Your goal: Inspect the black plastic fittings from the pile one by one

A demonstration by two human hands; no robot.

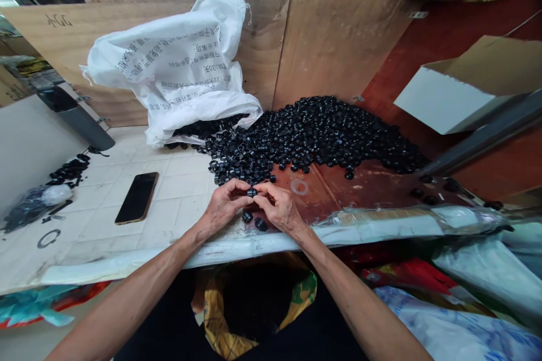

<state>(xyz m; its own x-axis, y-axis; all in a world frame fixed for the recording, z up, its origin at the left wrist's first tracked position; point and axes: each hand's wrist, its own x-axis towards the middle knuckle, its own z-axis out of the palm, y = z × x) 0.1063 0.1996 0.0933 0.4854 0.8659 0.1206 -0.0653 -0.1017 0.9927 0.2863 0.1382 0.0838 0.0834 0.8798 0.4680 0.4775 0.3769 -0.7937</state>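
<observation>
Between the fingertips of both hands is a small black plastic part (252,192), pinched from either side just above the table's front area. My left hand (226,201) is closed on its left end, and my right hand (280,207) grips the right end. Below the hands, two loose black round parts (260,224) lie near the table edge. Just beyond the fingers begins a large heap of small black parts (322,130). Those at the heap's left look more like open rings or clips. Fine details of the held part are too small to make out.
A white woven sack (178,62) lies open at the back, black parts at its mouth. Leftward are a phone (136,197), a grey cylinder (87,124), a flat ring (49,238) and a plastic bag (31,208). A white box (444,98) stands right; a yellow sack (215,316) hangs open below.
</observation>
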